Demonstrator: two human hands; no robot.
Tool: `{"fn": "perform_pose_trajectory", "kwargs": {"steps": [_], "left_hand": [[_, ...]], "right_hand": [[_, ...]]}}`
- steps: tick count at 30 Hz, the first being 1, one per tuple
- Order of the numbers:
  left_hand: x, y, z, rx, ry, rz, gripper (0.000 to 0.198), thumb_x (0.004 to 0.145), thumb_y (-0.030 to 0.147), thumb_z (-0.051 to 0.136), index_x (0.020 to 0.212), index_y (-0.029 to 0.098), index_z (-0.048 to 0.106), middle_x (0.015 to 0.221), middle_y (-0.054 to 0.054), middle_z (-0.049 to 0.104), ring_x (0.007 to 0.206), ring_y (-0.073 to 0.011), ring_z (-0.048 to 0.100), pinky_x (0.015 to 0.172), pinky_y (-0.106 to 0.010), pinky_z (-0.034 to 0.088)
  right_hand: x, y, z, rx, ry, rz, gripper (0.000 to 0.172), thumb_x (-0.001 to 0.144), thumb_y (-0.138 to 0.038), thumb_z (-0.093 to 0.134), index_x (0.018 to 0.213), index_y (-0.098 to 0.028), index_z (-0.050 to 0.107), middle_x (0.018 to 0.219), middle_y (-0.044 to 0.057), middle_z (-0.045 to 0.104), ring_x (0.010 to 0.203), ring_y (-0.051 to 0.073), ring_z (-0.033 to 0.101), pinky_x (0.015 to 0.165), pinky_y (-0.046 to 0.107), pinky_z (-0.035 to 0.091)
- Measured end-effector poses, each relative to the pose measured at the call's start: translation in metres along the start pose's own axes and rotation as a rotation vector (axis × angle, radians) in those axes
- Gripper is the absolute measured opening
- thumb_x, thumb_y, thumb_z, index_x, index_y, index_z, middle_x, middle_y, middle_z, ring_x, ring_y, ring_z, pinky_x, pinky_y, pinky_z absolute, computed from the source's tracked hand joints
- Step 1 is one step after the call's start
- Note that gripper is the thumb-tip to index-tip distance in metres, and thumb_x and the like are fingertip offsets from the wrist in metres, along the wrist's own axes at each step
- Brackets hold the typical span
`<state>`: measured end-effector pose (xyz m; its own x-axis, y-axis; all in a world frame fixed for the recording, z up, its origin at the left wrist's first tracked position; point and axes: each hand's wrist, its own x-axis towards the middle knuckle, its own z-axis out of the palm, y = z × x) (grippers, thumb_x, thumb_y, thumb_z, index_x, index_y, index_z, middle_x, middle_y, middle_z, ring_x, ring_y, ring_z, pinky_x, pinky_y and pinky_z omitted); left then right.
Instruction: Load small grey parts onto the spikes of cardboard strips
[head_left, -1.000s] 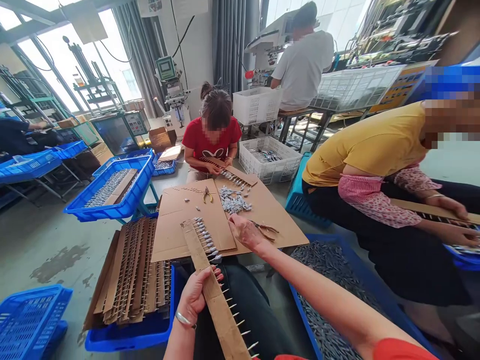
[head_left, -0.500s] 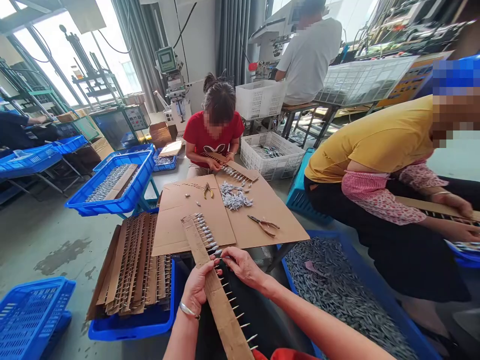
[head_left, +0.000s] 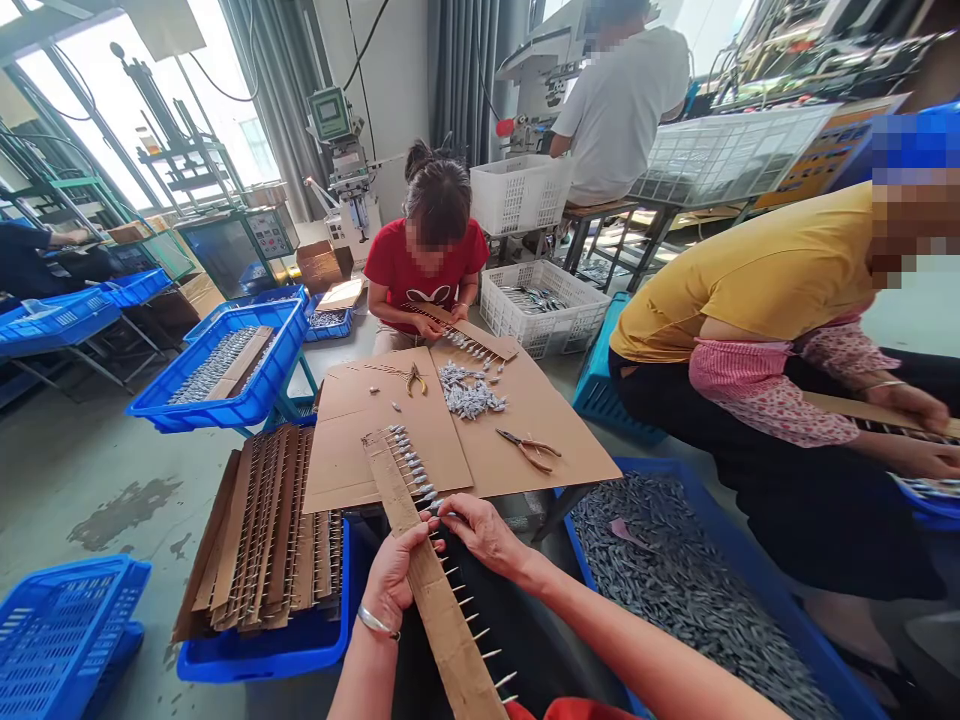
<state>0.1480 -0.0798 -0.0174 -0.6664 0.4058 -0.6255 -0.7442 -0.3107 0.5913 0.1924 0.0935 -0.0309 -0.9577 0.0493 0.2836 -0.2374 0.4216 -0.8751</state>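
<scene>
A long cardboard strip (head_left: 435, 600) slants from the table down toward my lap, with a row of thin pins along its right edge. Its far pins carry small grey spindle-shaped pieces (head_left: 409, 460); the near pins are bare. My left hand (head_left: 399, 568) is closed around the strip's middle, thumb on top. My right hand (head_left: 484, 535) pinches a small grey piece (head_left: 433, 507) at a pin beside my left thumb. On the cardboard-covered table (head_left: 382, 400) lie a pile of grey pieces (head_left: 471, 392) and two pairs of pliers (head_left: 529, 450) (head_left: 416, 380).
A blue crate (head_left: 262, 655) of pinned cardboard strips (head_left: 262, 530) stands left. On the right, a large blue bin (head_left: 675, 560) holds many grey pieces. Co-workers sit across the table (head_left: 427, 240) and at right (head_left: 735, 290). Another blue crate (head_left: 67, 620) is at lower left.
My right hand has shifted very slightly left, toward the strip at the pin. My left hand and the strip stay nearly in place.
</scene>
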Motion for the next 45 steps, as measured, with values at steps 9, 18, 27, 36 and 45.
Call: {"fn": "perform_pose_trajectory", "kwargs": {"steps": [9, 18, 27, 36, 45], "left_hand": [[0.001, 0.007, 0.005, 0.06, -0.014, -0.036, 0.021, 0.068, 0.014, 0.081, 0.085, 0.009, 0.071, 0.072, -0.006, 0.075, 0.059, -0.0197, 0.07, 0.057, -0.03, 0.054], [0.004, 0.003, 0.001, 0.117, 0.023, -0.008, 0.017, 0.066, 0.015, 0.08, 0.077, 0.009, 0.068, 0.062, -0.007, 0.071, 0.052, -0.0173, 0.065, 0.052, -0.028, 0.053], [0.008, -0.002, 0.001, 0.11, 0.035, 0.017, 0.014, 0.065, 0.015, 0.079, 0.069, 0.008, 0.068, 0.057, -0.006, 0.068, 0.049, -0.0154, 0.064, 0.046, -0.024, 0.051], [0.017, 0.027, -0.01, 0.154, 0.047, 0.115, 0.019, 0.069, 0.017, 0.083, 0.076, 0.009, 0.068, 0.066, -0.01, 0.074, 0.054, -0.018, 0.069, 0.051, -0.026, 0.057], [0.025, 0.063, -0.023, 0.174, 0.063, 0.075, 0.01, 0.082, 0.014, 0.071, 0.076, 0.007, 0.067, 0.065, -0.012, 0.075, 0.055, -0.019, 0.071, 0.054, -0.027, 0.059]], "right_hand": [[0.0, -0.004, -0.001, 0.022, -0.014, -0.036, 0.012, 0.093, -0.022, 0.055, 0.087, -0.02, 0.066, 0.084, 0.003, 0.068, 0.078, 0.017, 0.063, 0.074, 0.027, 0.048], [0.001, -0.002, 0.007, 0.115, 0.005, -0.018, 0.011, 0.09, -0.022, 0.06, 0.081, -0.019, 0.066, 0.078, 0.002, 0.068, 0.073, 0.016, 0.062, 0.071, 0.027, 0.048], [0.002, 0.004, 0.015, 0.08, 0.028, -0.068, 0.014, 0.09, -0.021, 0.059, 0.078, -0.019, 0.066, 0.075, 0.001, 0.066, 0.07, 0.015, 0.061, 0.067, 0.025, 0.047], [0.042, 0.007, -0.036, -0.425, -0.096, 0.01, 0.014, 0.096, -0.021, 0.056, 0.098, -0.019, 0.07, 0.085, 0.002, 0.074, 0.076, 0.014, 0.068, 0.071, 0.021, 0.049], [0.135, 0.026, -0.085, -0.854, -0.044, 0.154, 0.031, 0.089, -0.002, 0.046, 0.104, -0.016, 0.07, 0.11, 0.015, 0.069, 0.095, 0.02, 0.065, 0.078, 0.025, 0.048]]}}
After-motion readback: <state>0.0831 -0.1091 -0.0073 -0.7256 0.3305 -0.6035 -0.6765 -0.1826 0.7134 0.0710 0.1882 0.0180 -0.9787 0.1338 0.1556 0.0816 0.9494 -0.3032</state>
